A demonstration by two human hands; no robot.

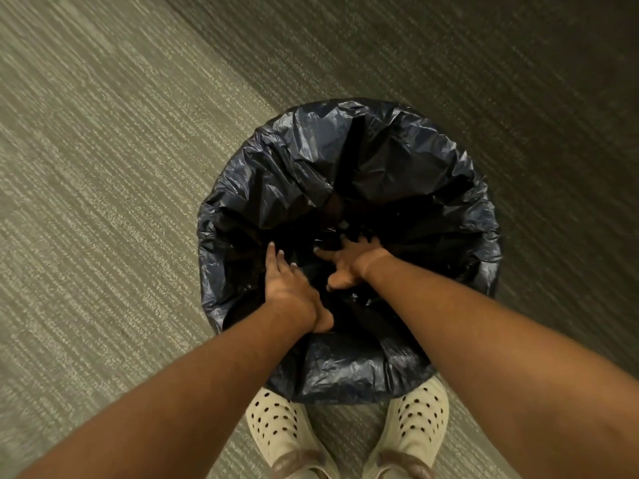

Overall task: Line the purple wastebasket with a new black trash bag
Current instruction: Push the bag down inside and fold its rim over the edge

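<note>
**Bag draped over the bin, both hands inside**

Trash bag (349, 174), black and crinkled, covers the whole top of the wastebasket, which stands on the carpet (103, 202) right in front of the person's feet. The plastic folds outward over the rim all the way round and hangs down the outside, so none of the wastebasket's own surface shows from this overhead view. The middle of the bag sinks into a dark hollow where little detail can be made out.

Both bare arms reach down into that hollow. The left hand (294, 288) lies flat with its back up, fingers stretched out and slightly apart, pressing against the plastic on the near left side of the opening; it grips nothing. The right hand (349, 264) is deeper and closer to the centre, fingers spread wide and the thumb pointing back toward the person, palm down on the bag's inner surface, also holding nothing. The two hands are near each other but not touching.

Two cream shoes (276, 426) with rows of holes stand just beside the bag's near edge, one on each side.
</note>
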